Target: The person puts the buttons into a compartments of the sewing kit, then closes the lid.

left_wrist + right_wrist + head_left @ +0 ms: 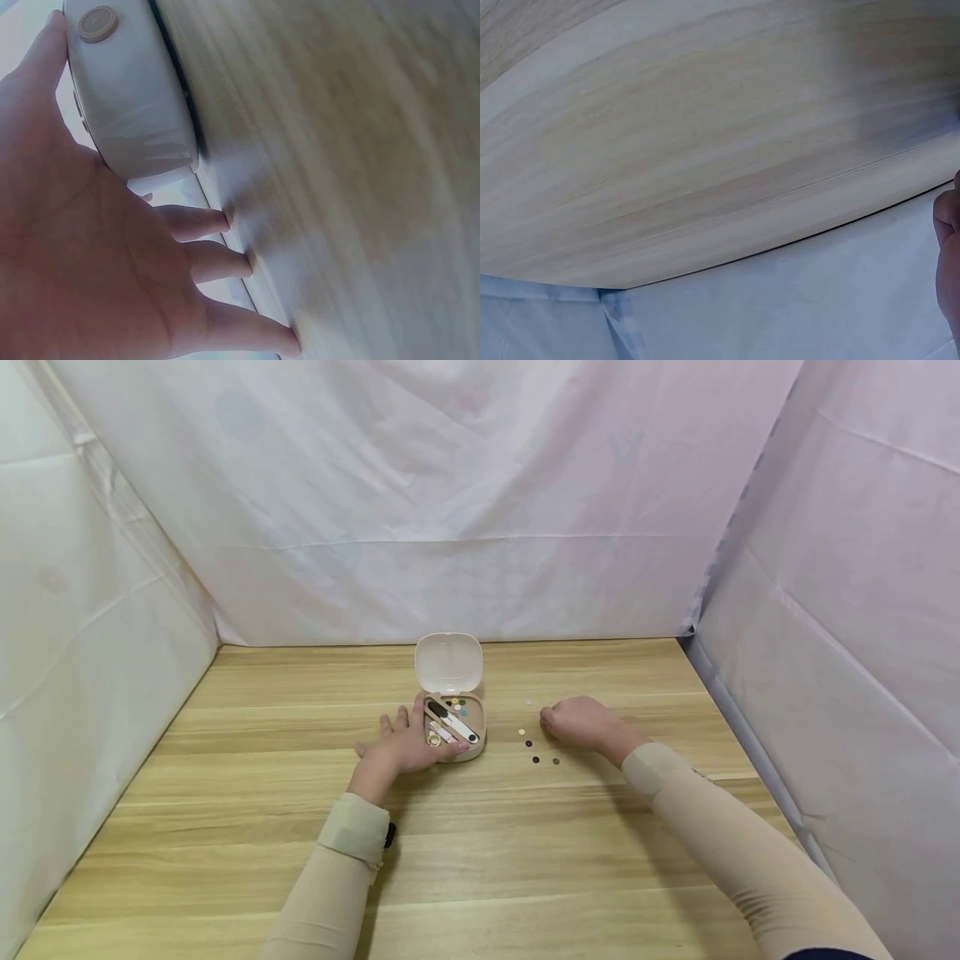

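A small beige sewing box (481, 752) stands on the table with its translucent lid (448, 662) raised. Inside lie a white-and-black tool (457, 727) that looks like thread snips, a ring-shaped yellowish item (434, 739) and several small buttons (457, 702). My left hand (401, 747) rests against the box's left and front sides, thumb along the front, other fingers spread; the left wrist view shows fingertips touching the table. To the right of the box, my right hand (581, 722) is low over the table, fingers curled, beside loose buttons. Its fingertips hide whether anything is pinched.
Several loose buttons lie between the box and my right hand, among them a yellow button (522, 732), a dark blue button (528, 743) and a pale button (528, 702). White cloth (450, 577) hangs behind and beside the wooden table (480, 860).
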`<state>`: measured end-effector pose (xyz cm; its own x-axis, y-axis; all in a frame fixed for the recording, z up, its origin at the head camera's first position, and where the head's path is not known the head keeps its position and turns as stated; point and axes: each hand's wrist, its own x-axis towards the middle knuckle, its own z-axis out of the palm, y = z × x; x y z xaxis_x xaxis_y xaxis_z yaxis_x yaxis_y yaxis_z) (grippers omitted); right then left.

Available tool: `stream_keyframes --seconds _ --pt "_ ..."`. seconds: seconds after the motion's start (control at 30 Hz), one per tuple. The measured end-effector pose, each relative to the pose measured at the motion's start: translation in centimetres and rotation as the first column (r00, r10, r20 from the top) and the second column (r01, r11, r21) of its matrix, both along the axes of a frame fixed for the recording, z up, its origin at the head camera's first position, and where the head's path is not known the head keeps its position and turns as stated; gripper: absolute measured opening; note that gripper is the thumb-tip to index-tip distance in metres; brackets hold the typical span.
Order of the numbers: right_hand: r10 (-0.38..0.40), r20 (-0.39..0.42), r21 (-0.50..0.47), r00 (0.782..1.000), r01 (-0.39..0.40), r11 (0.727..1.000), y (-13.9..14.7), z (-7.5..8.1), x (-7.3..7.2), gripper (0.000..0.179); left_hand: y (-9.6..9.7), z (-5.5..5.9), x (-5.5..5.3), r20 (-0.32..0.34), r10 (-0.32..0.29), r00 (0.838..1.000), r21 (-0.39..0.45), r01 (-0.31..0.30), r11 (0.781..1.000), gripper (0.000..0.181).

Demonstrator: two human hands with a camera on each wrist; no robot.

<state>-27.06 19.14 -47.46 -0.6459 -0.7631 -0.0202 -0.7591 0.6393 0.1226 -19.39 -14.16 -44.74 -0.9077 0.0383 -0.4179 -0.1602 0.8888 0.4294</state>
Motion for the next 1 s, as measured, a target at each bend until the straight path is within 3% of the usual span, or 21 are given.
stream_keyframes --seconds 0.27,0.5,0.63,0.87,1.0 --pt "-0.07 0.066 -0.046 0.995 0.073 0.996 0.1 0.0 0.0 0.023 0.1 0.1 0.0 0.003 0.005 1.0 0.004 -0.005 1.0 0.132" --pt "-0.152 0.186 -0.125 0.971 0.177 0.976 0.2 0.1 -0.4 0.019 0.0 0.0 0.0 -0.002 0.003 1.0 -0.001 -0.003 1.0 0.133" --pt "-0.169 0.285 -0.232 0.944 0.239 0.943 0.2 0.4 -0.7 0.022 -0.1 -0.1 0.1 -0.001 0.006 1.0 0.005 -0.006 1.0 0.134" --pt "-0.141 0.433 -0.404 0.89 0.332 0.852 -0.5 1.2 -0.9 0.022 0.0 -0.2 0.0 0.0 0.004 1.0 0.003 -0.004 1.0 0.134" --pt "-0.137 0.452 -0.426 0.881 0.348 0.835 -1.4 2.0 -0.8 0.023 0.0 -0.2 0.0 -0.001 0.003 1.0 0.004 -0.003 1.0 0.133"
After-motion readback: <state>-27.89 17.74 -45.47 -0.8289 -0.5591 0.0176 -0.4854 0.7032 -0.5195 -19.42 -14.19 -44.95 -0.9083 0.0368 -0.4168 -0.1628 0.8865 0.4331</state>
